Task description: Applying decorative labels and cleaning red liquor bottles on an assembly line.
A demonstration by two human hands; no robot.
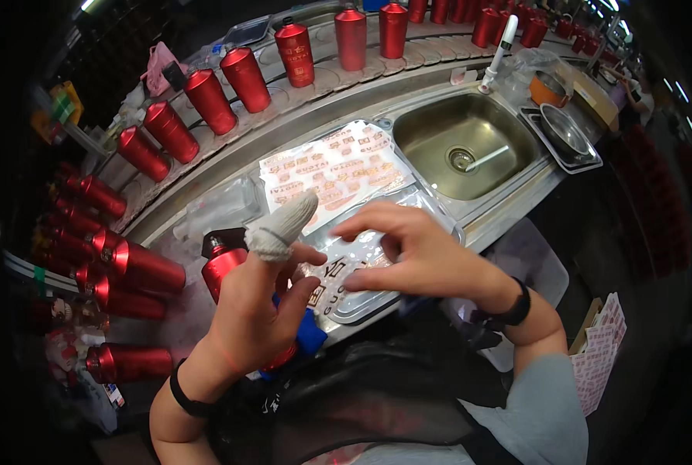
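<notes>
A clear decal film (332,285) with dark gold lettering shows between my two hands, above a shallow metal tray (361,308). My left hand (253,314) appears to pinch its left edge between thumb and a finger; a whitish cloth finger cover (280,229) sits on the index finger, which points up. Close to the film's right side is my right hand (420,252), thumb and fingers apart, slightly blurred. Behind my left wrist and palm lies a red metallic bottle (223,267), mostly hidden, with a blue cloth (309,333) beside it.
A printed decal sheet (334,167) lies beyond the tray, left of a steel sink (478,139). Red bottles (296,53) stand along a curved conveyor (323,84); several more (148,263) crowd the left. A metal bowl (564,128) rests right of the sink.
</notes>
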